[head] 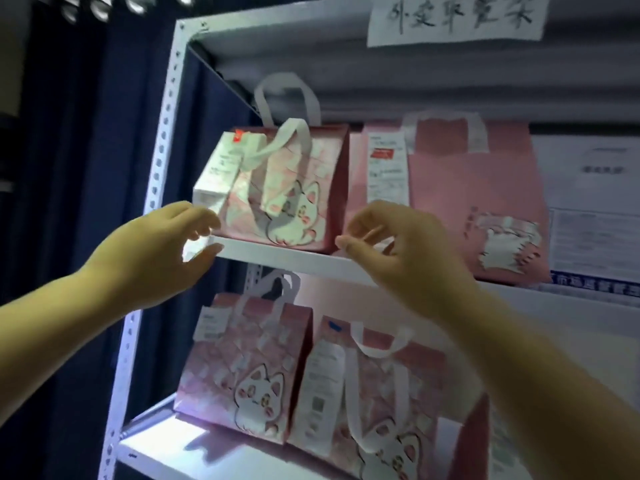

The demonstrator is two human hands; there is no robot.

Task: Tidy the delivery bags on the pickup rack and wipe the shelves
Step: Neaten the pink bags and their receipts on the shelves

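**Pickup rack, upper shelf.** A cat-print bag stands at the shelf's left end, with a receipt on its left side and a plain pink bag just beside it. The left hand is at its lower left corner, grip spread wide and holding nothing. The right hand is at its lower right corner, grip half-curled, likewise holding nothing. Whether any fingertip touches the bag cannot be told. Two more cat-print bags stand on the lower shelf.
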